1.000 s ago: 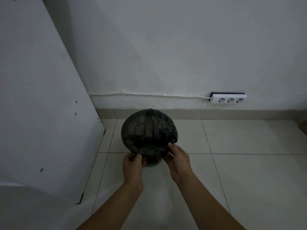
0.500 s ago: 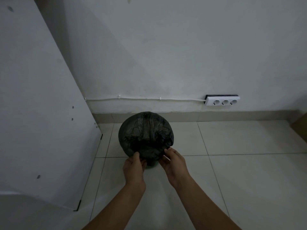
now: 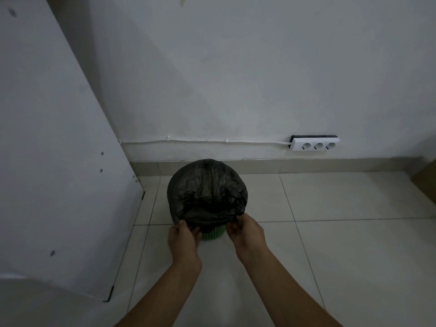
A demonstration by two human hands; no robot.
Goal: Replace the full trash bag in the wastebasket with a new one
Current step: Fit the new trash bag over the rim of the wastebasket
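Note:
A black trash bag (image 3: 207, 192) lines a green ribbed wastebasket (image 3: 213, 234) on the tiled floor; its edge is folded down over the rim, so only a low strip of green shows at the near side. My left hand (image 3: 182, 239) pinches the folded edge of the bag at the near left of the rim. My right hand (image 3: 245, 232) pinches the same edge at the near right. The inside of the bag looks dark and crumpled.
A white panel (image 3: 54, 161) leans or stands close on the left of the basket. Behind it runs a white wall with a cable and a triple power strip (image 3: 315, 145). A brown object (image 3: 427, 182) sits at the far right edge.
Both hands have moved slightly apart along the near rim, and the bag's edge now lies lower over the basket's near side.

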